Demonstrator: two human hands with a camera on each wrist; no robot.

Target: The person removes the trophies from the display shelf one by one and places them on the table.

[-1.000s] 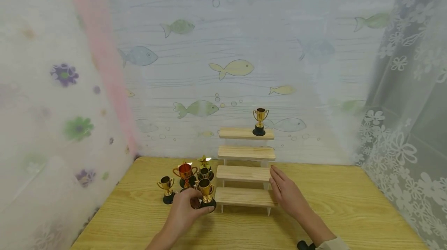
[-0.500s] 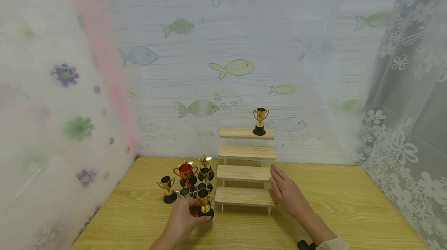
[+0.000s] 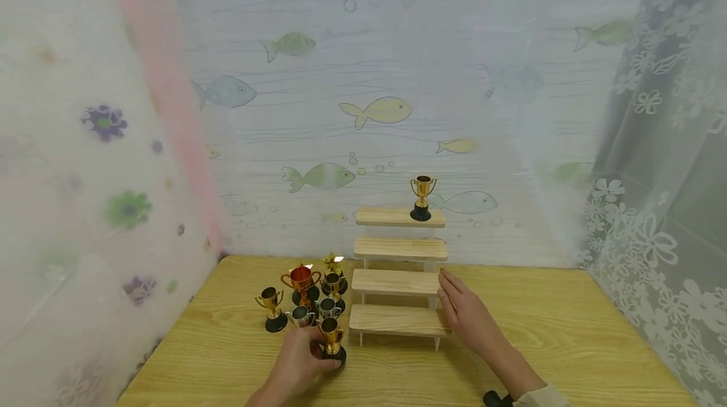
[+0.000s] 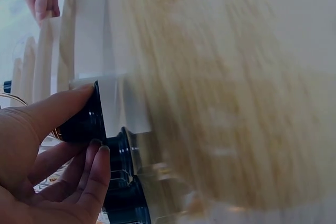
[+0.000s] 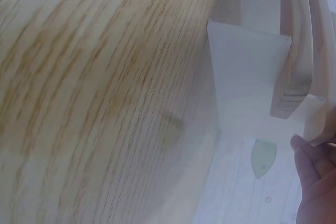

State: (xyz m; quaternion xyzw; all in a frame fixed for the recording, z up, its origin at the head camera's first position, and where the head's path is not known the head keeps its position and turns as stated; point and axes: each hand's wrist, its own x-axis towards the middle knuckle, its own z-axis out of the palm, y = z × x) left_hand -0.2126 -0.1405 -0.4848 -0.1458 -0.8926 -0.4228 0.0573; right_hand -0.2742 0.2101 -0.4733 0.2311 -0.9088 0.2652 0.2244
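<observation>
My left hand [image 3: 296, 361] pinches a small gold trophy cup [image 3: 331, 331] near its black base, left of the stand's front. In the left wrist view the thumb and fingertips sit at that black base [image 4: 84, 121], with other black bases just below it. Two silver trophy cups [image 3: 327, 308] stand right behind the held one. My right hand [image 3: 470, 322] rests its straight fingers against the right side of a four-step wooden display stand [image 3: 397, 318]. In the right wrist view the fingertips touch a step's end [image 5: 320, 132]. One gold trophy [image 3: 422, 195] stands upright on the top step.
Left of the stand are a red cup trophy [image 3: 301, 279], a star-topped trophy [image 3: 332, 263] and a gold trophy [image 3: 271, 309] set apart. A dark object [image 3: 497, 399] lies by the right sleeve. Patterned curtains [image 3: 375, 47] surround the wooden table [image 3: 568, 331].
My left hand has drawn the gold trophy cup toward the table's front and slightly left, away from the stand. The silver cups behind it have come into view. My right hand stays still.
</observation>
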